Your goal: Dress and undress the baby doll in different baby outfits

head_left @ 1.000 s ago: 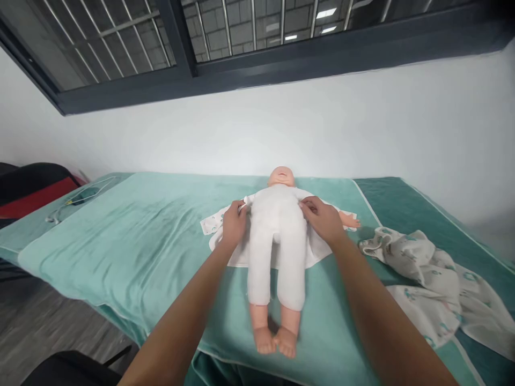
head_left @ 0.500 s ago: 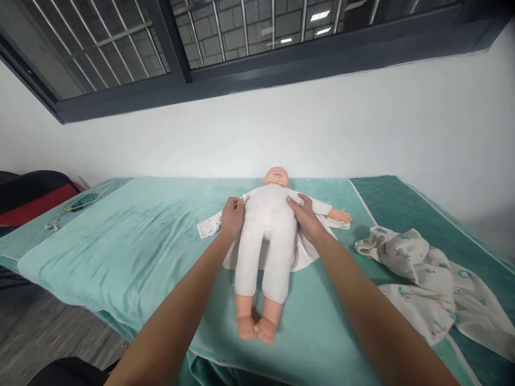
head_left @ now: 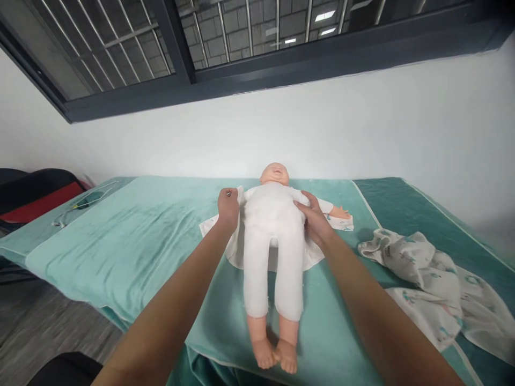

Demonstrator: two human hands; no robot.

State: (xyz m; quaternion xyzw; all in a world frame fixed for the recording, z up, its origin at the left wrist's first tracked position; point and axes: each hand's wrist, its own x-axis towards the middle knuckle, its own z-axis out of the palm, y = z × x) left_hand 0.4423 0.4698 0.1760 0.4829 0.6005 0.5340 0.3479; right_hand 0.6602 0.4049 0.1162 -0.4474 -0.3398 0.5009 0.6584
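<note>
A baby doll in a white one-piece lies on its back on the teal bed cover, head toward the wall. Under it lies a small white printed garment, spread open. My left hand is closed, pinching the garment's edge and lifting it beside the doll's left shoulder. My right hand lies against the doll's other side, fingers curved over its chest and flank. The doll's bare feet point at me.
A crumpled printed cloth lies at the right of the bed. A stethoscope rests at the far left, next to a black and red bag. A white wall and a barred window stand behind. The bed's front edge is near the doll's feet.
My left hand has risen with the garment's edge, from flat beside the doll to up by its shoulder. My right hand moved from the garment onto the doll's side.
</note>
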